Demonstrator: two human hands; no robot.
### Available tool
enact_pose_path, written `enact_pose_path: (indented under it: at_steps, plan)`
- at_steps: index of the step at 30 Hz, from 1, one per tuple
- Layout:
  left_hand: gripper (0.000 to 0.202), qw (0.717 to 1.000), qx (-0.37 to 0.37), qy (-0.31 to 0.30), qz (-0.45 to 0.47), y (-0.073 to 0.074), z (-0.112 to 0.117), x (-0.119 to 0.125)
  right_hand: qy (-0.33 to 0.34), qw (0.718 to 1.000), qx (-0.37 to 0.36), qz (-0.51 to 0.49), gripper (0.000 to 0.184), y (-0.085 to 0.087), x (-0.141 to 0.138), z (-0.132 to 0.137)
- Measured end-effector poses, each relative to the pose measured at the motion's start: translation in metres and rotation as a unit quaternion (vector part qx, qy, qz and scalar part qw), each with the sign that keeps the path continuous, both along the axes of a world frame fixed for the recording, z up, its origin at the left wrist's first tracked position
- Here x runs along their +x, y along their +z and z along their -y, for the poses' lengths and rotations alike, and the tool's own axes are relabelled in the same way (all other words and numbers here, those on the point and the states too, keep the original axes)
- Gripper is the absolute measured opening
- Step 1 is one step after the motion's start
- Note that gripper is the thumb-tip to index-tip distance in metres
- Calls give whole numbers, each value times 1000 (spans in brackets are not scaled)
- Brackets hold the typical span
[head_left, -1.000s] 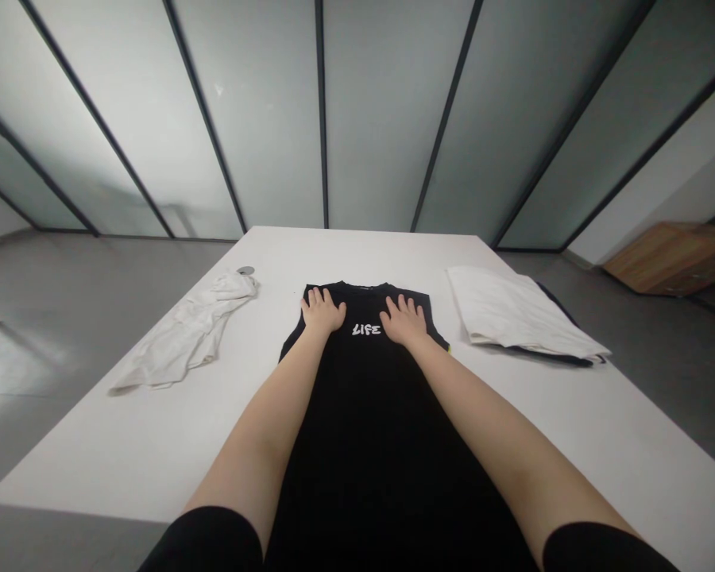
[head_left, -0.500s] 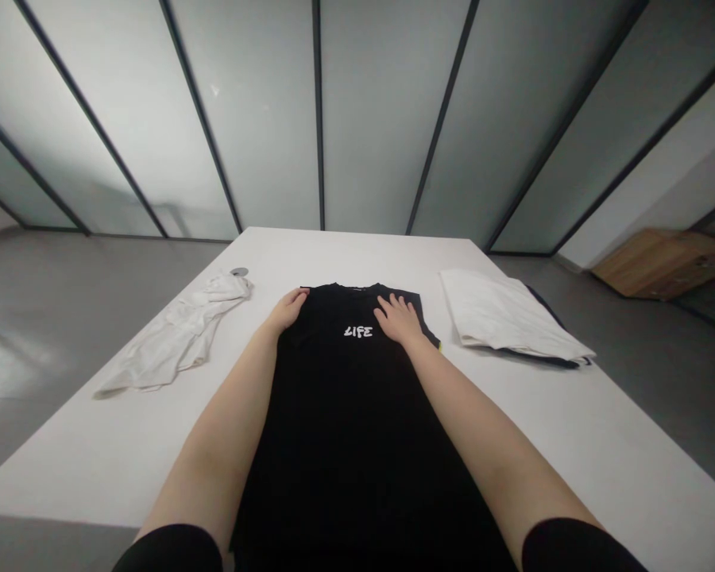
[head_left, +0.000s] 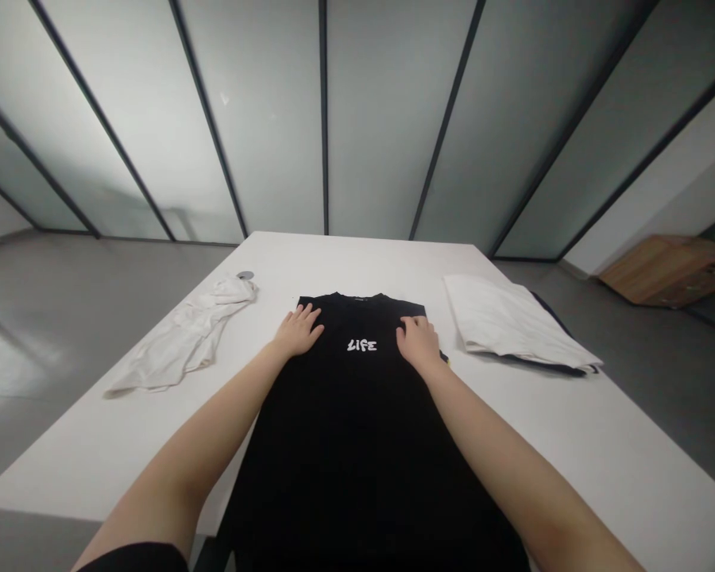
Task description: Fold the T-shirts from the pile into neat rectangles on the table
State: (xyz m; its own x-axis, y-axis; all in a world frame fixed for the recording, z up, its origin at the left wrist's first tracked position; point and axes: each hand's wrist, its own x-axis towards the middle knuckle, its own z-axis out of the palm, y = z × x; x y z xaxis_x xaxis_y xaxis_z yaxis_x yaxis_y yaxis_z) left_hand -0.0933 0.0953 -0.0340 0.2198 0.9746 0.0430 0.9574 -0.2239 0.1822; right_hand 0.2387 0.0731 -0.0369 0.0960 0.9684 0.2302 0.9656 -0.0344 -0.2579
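Observation:
A black T-shirt (head_left: 357, 413) lies spread on the white table, its collar toward the far side and small white lettering across its chest. My left hand (head_left: 298, 330) rests flat with spread fingers on the shirt's left shoulder area. On the opposite side, my right hand (head_left: 418, 342) is at the shirt near its right sleeve. Its fingers are bent in and appear to pinch the black cloth. A bit of yellow shows at the shirt's edge beside the right wrist. My forearms cover parts of the shirt's sides.
The white table (head_left: 357, 258) extends under everything. At left lies a crumpled white garment (head_left: 184, 330), with a grey round disc (head_left: 245, 275) at its far end. A stack of folded white and dark clothes (head_left: 512, 322) sits at right. Frosted glass panels (head_left: 381, 119) stand beyond.
My left hand has gone from the shirt's shoulder edge to lying spread on the cloth. My right hand has shifted outward, and its spread fingers have curled in. The view has tilted slightly.

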Motion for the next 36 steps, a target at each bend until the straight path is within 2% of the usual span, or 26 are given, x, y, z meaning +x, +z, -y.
enact_pose_path:
  at_steps: [3, 5, 7, 9, 12, 15, 19, 22, 26, 28, 31, 34, 36]
  plan:
    - [61, 1000, 7, -3, -13, 9, 12, 1, 4, 1000, -23, -12, 45, 4, 17, 0]
    - [55, 1000, 22, -3, -17, 16, 18, 6, -28, 999, -34, -16, 48, 10, 35, -7]
    - [47, 999, 31, -11, -17, 24, 24, 13, -61, 995, -73, -14, 48, 17, 52, -17]
    - [47, 999, 19, -23, -26, 28, 30, 22, -54, 990, -127, -19, 41, 23, 64, -27]
    - [65, 998, -28, -21, -59, 31, 38, 38, -24, 981, -185, -45, 29, 28, 69, -39]
    - [86, 994, -75, 15, -82, 29, 41, 53, -32, 974, -215, -63, 23, 29, 62, -48]
    - [95, 989, -91, 72, -94, 22, 35, 68, -53, 970, -226, -70, 17, 28, 47, -59]
    - [93, 986, -88, 100, -99, 18, 24, 73, -75, 975, -202, -54, 26, 27, 35, -67]
    - [93, 984, -101, 114, -94, 21, -2, 72, -132, 985, -110, -27, 39, 28, 16, -74]
    - [94, 983, -112, 118, -84, 24, -17, 69, -134, 988, -71, -40, 41, 28, 7, -76]
    - [94, 984, -108, 123, -68, 24, -34, 64, -85, 995, -30, -49, 42, 23, -5, -74]
    - [90, 991, -43, 113, -65, 15, -36, 58, -17, 999, -28, -6, 43, 11, -16, -65]
    - [88, 993, -7, 96, -66, 7, -33, 55, 1, 999, -35, 22, 47, 1, -22, -56]
